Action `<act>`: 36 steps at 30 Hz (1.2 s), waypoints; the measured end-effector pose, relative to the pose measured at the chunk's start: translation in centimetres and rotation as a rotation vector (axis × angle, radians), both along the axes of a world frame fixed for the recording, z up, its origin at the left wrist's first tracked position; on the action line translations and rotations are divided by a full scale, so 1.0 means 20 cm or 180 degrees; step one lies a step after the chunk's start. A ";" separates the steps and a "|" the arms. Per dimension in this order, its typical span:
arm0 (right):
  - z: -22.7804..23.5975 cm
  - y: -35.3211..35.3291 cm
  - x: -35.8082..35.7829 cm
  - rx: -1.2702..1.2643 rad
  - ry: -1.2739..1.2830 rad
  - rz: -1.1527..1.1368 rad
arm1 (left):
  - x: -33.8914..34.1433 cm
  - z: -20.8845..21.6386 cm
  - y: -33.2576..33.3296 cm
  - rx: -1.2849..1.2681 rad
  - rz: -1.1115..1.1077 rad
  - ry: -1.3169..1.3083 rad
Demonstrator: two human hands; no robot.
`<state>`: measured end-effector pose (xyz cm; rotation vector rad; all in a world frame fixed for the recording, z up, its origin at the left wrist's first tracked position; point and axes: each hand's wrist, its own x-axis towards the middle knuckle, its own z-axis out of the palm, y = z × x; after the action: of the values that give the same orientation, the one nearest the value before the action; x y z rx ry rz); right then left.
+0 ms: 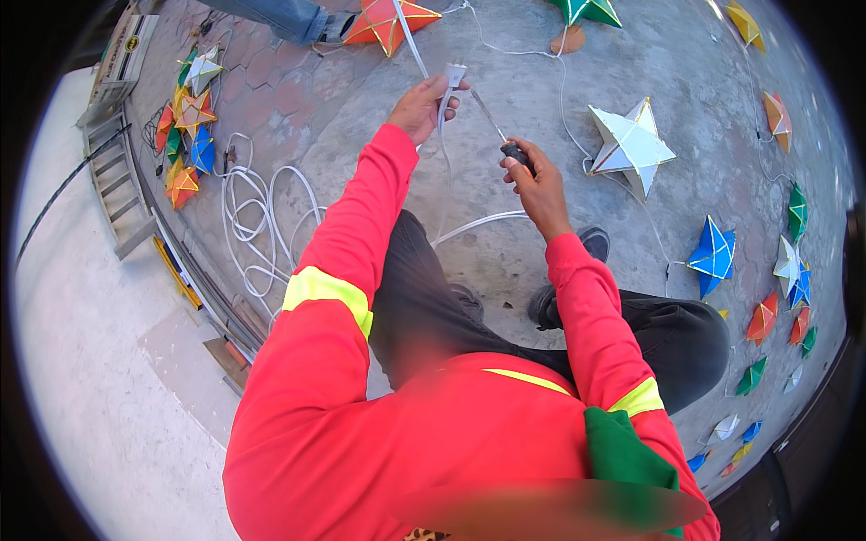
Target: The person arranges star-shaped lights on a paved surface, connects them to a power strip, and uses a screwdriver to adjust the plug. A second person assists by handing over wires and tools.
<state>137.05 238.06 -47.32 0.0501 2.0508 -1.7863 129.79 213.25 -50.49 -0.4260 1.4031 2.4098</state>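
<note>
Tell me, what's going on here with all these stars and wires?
A person in a red jacket with yellow reflective bands sits over a concrete floor. Their left hand holds up a small white fitting on a white cable, while the right hand points a dark-handled screwdriver at it. Paper star lanterns lie all around, strung on thin wire: a white star just beyond the hands, a blue star to the right, others stacked at the left. Someone else's leg shows at the top.
</note>
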 end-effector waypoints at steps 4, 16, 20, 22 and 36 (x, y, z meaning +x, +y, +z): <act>0.08 -0.05 -0.04 -0.0167 0.0068 0.0021 | 0.01 0.08 0.00 0.0365 -0.0168 0.0247; 0.20 -0.08 -0.08 -0.0105 0.0193 -0.0032 | 0.01 0.16 0.00 0.0399 -0.0266 0.0480; 0.20 -0.08 -0.08 -0.0218 0.0159 0.0013 | 0.01 0.16 -0.01 0.0470 -0.0284 0.0525; 0.20 -0.08 -0.08 -0.0241 0.0226 0.0105 | 0.01 0.15 -0.01 0.0487 -0.0284 0.0540; 0.21 -0.09 -0.09 -0.0795 -0.0174 0.0195 | 0.02 0.17 -0.02 0.0399 -0.0175 0.0624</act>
<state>135.26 236.31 -43.05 -0.0361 1.7590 -1.9653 130.25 212.76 -47.07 -0.1215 1.3109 2.5331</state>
